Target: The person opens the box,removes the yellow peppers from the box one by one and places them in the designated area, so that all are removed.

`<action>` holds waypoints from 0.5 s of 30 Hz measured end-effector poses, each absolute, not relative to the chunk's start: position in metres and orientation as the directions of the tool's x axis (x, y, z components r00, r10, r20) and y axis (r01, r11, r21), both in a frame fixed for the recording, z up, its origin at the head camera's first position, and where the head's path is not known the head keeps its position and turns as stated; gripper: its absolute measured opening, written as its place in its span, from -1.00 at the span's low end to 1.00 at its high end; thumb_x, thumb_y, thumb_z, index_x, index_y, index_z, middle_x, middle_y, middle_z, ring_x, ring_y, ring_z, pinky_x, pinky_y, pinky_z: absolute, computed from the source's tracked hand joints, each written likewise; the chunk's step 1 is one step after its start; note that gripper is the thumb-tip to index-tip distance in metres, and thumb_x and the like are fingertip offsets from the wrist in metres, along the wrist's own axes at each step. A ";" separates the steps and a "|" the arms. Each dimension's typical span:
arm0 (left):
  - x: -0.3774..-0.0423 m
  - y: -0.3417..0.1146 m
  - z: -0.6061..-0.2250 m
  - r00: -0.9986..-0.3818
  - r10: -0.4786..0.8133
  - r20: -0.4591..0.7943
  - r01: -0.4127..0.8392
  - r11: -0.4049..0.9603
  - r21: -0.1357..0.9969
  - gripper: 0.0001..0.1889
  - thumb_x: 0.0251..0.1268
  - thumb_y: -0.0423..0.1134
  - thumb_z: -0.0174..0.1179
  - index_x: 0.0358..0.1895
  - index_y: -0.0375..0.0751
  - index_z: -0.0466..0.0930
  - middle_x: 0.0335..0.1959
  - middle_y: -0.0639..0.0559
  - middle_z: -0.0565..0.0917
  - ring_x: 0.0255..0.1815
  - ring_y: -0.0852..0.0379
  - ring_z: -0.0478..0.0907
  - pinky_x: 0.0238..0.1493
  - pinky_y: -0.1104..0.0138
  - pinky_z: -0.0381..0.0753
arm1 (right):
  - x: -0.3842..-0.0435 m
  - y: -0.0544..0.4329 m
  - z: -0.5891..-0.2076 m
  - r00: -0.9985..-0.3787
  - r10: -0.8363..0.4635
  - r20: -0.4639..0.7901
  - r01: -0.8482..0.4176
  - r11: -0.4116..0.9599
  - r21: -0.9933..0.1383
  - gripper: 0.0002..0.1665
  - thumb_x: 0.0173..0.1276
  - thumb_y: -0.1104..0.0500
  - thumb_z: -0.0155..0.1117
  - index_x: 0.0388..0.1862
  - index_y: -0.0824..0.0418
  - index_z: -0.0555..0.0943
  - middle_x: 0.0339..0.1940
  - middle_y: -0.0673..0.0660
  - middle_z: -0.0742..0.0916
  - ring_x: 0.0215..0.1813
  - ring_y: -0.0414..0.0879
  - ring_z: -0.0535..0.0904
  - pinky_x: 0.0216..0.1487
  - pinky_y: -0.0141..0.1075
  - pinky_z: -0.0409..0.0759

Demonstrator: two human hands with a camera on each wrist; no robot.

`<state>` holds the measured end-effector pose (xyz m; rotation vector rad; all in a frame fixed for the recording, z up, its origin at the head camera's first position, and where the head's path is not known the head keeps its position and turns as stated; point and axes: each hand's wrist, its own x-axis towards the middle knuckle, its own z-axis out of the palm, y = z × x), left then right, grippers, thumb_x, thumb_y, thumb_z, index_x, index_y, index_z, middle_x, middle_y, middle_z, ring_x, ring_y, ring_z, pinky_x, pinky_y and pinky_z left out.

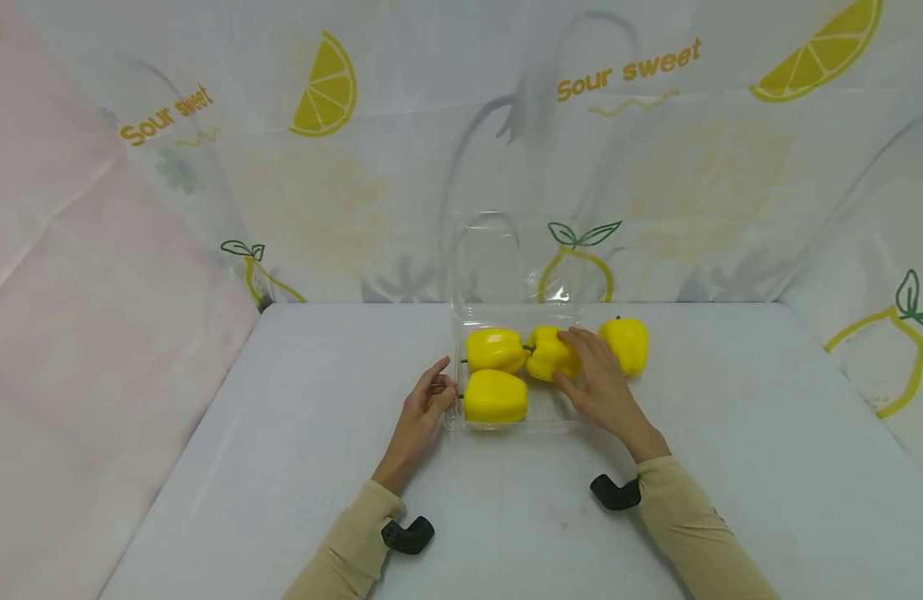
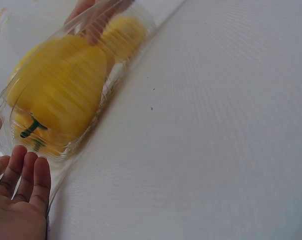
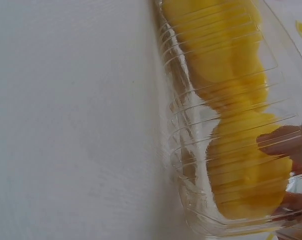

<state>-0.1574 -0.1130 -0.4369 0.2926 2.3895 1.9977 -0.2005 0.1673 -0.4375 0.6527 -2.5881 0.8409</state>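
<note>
A clear plastic clamshell box (image 1: pixel 551 410) stands on the table with its lid (image 1: pixel 499 258) raised at the back. Two yellow bell peppers lie in its left half: a rear pepper (image 1: pixel 495 350) and a front pepper (image 1: pixel 495 397), green stems pointing left. Thumb and fingers of my right hand (image 1: pixel 602 392) grip a third pepper (image 1: pixel 549 354) in the back right of the box, its stem toward the others. My left hand (image 1: pixel 422 412) is at the box's left wall, its fingers (image 2: pixel 26 177) loosely extended with the tips right by the plastic.
Another yellow pepper (image 1: pixel 626 346) rests on the white table (image 1: pixel 311 433) just right of the box, behind my right hand. A lemon-print cloth (image 1: pixel 424 167) hangs along the table's back edge. Black wrist devices (image 1: pixel 409 535) sit at both sleeves.
</note>
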 end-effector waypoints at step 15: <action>-0.158 -0.113 -0.438 -0.984 0.143 0.104 0.130 0.185 0.974 -0.49 0.42 -0.38 -0.03 0.40 -0.34 0.17 0.01 -0.28 0.47 0.04 0.04 0.42 0.06 0.62 0.36 | -0.199 0.168 -0.437 -0.843 -0.299 0.448 -0.511 0.707 -0.490 -0.38 0.17 0.27 0.38 0.21 0.27 0.38 0.13 0.31 0.45 0.18 0.17 0.36 0.18 0.10 0.31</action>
